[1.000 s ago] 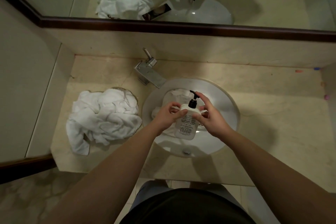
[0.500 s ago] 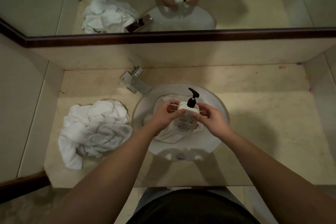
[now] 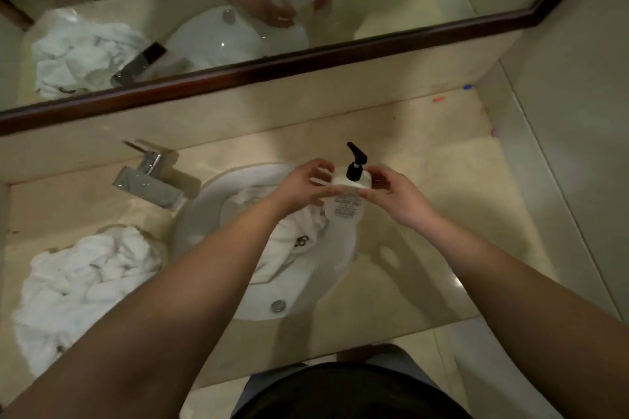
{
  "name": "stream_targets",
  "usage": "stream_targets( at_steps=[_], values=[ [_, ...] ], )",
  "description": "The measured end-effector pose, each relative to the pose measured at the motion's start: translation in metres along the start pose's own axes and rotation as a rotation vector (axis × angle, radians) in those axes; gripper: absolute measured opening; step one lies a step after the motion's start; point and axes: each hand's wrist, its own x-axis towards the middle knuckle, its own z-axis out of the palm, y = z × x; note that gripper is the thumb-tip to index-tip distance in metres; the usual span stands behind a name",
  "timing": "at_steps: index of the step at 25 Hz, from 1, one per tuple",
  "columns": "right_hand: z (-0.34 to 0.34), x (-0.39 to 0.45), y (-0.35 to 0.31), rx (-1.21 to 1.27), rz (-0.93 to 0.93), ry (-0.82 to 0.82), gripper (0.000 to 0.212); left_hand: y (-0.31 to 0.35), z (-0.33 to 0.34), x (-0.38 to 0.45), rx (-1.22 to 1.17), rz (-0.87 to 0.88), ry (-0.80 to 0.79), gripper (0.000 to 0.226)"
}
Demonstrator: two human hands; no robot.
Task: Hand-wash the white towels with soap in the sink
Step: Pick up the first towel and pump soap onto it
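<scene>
Left hand (image 3: pixel 301 185) and right hand (image 3: pixel 396 196) grip soap bottle (image 3: pixel 347 202) above sink (image 3: pixel 204 211); towel (image 3: pixel 292 235) in basin.

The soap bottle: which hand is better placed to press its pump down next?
Probably the right hand. Its fingers lie beside the black pump, while the left hand grips the soap bottle over the towel in the sink.

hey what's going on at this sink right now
A person stands at a bathroom counter holding a white soap pump bottle over the sink. The left hand and the right hand both grip the bottle's body; neither presses the black pump head. One white towel lies bunched in the basin below, and a pile of white towels waits on the counter left of the sink. No water is visibly running from the faucet.
</scene>
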Motion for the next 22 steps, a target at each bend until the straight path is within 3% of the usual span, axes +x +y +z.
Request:
stream_targets(
  at_steps=[3, 11, 16, 22],
  values=[
    [-0.020, 0.016, 0.007, -0.022, 0.028, 0.053, 0.050, 0.008, 0.012, 0.029, 0.098, 0.016, 0.029, 0.042],
    [-0.037, 0.053, 0.022, -0.065, 0.033, 0.140, 0.048, 0.018, 0.025, 0.081, 0.246, 0.100, 0.096, 0.044],
    [-0.029, 0.056, 0.026, -0.059, 0.032, 0.215, 0.049, 0.021, 0.024, 0.086, 0.201, 0.165, 0.157, 0.025],
    [-0.018, 0.054, 0.027, 0.027, -0.002, 0.283, 0.055, 0.015, 0.027, 0.079, 0.177, 0.184, 0.238, 0.031]
  ],
)
